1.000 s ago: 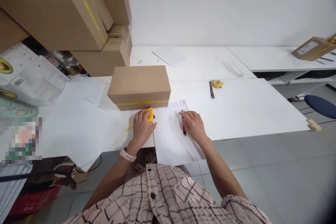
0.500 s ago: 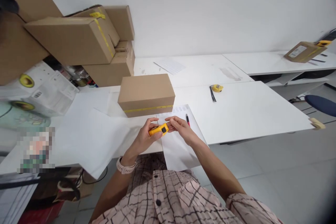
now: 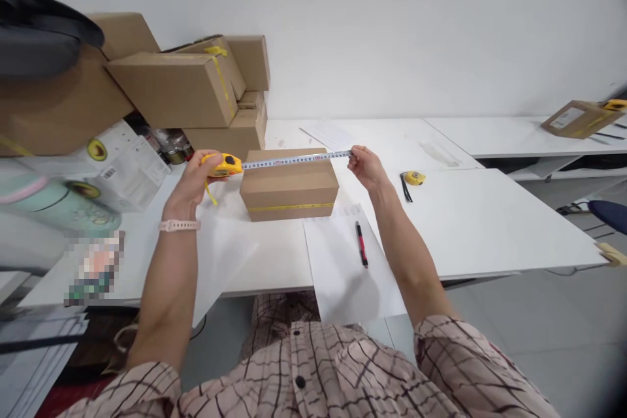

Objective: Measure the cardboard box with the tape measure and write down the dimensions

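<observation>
Evidently we hold the yellow tape measure closed in our left hand and pinch the end of its blade in our right hand. Between these grips, beneath the blade, lies the cardboard box, slightly nearer our right. The blade points from left grip to right; the box's long axis runs roughly parallel. Whether they touch, we cannot tell.

Ok so the left hand and right hand have moved way apart, stretching the tape measure out over the box.
</observation>
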Motion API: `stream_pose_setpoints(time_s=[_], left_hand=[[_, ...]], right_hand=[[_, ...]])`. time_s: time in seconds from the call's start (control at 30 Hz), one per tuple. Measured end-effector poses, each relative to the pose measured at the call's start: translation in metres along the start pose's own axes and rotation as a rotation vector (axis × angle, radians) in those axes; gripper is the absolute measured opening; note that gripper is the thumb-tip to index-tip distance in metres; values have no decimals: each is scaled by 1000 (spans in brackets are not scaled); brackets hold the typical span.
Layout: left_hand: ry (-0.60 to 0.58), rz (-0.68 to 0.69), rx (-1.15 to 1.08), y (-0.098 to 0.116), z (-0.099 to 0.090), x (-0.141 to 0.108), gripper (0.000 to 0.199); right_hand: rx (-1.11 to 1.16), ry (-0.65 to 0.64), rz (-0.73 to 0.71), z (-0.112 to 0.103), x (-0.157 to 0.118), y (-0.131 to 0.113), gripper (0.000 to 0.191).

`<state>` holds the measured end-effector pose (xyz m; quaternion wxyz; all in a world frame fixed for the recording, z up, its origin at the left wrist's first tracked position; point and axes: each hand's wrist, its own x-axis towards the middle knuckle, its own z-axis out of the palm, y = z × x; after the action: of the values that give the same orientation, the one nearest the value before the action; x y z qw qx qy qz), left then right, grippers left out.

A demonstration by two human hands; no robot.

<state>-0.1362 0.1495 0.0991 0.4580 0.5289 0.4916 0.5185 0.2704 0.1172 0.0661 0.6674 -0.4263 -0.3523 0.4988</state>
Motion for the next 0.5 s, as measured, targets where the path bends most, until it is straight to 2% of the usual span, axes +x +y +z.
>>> stream_pose_setpoints(time_s=[0.1, 0.23, 0.33, 0.5], left_hand=[[88, -102, 3, -4, -19, 29, 23], [117, -142, 48, -14, -29, 42, 19], [103, -155, 59, -22, -28, 43, 22], [109, -128, 41, -33, -16, 43, 34]], right_hand=[[-90, 91, 27, 3, 24, 22, 25], [-259, 150, 32, 11, 31, 48, 17], [-400, 166, 35, 15, 30, 58, 19], [-639, 75, 112, 20, 22, 58, 41]])
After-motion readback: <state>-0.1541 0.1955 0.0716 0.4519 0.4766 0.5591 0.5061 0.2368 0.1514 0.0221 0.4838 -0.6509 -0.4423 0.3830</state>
